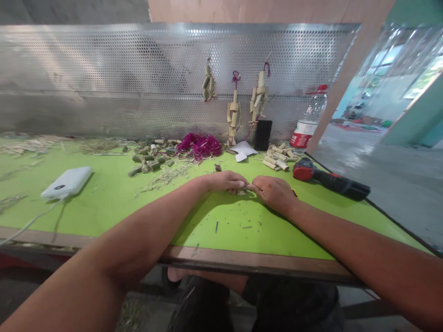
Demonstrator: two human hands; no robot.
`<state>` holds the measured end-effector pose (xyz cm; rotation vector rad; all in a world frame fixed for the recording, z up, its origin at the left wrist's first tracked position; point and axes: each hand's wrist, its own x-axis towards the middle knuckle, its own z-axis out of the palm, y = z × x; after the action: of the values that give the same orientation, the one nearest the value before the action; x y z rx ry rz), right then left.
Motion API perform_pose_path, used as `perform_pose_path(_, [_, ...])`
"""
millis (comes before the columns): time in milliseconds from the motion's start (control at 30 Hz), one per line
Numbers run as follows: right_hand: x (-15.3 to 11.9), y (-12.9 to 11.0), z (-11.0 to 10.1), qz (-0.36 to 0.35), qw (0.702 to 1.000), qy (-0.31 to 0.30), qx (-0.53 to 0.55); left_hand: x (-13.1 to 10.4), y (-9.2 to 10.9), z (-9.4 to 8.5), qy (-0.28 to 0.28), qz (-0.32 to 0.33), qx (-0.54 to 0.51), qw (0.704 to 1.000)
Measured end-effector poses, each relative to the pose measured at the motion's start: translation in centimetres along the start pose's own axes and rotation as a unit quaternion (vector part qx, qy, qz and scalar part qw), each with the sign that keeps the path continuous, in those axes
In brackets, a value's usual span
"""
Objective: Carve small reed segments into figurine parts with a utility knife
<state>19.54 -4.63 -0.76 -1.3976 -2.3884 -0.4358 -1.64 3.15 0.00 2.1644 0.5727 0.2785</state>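
Both hands meet over the middle of the green tabletop. My left hand is closed, thumb and fingers pinching a small pale bamboo piece that is mostly hidden. Close against it, my right hand is wrapped round a knife; its yellow-and-black handle end shows beside the palm, and the rest is largely covered. Right thumb and left fingertips almost touch. Small dark bits and thin slivers lie on the surface below the hands.
Behind are green bamboo pieces, purple string, cut pale tubes, a black phone-like slab and a bottle. Jointed bamboo figures hang on perforated metal. A cordless tool lies right, a corded white power bank left.
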Motion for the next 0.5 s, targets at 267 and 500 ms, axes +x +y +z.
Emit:
perform_pose_path(267, [0.25,0.2,-0.13,-0.01,0.998,-0.048,0.026,0.04,0.09,0.09,-0.001,-0.003,-0.005,1.0])
perform_pose_path(500, [-0.12,-0.22,-0.41,-0.033,0.998,-0.058,0.022,0.16,-0.18,0.0,0.015,-0.009,-0.017,1.0])
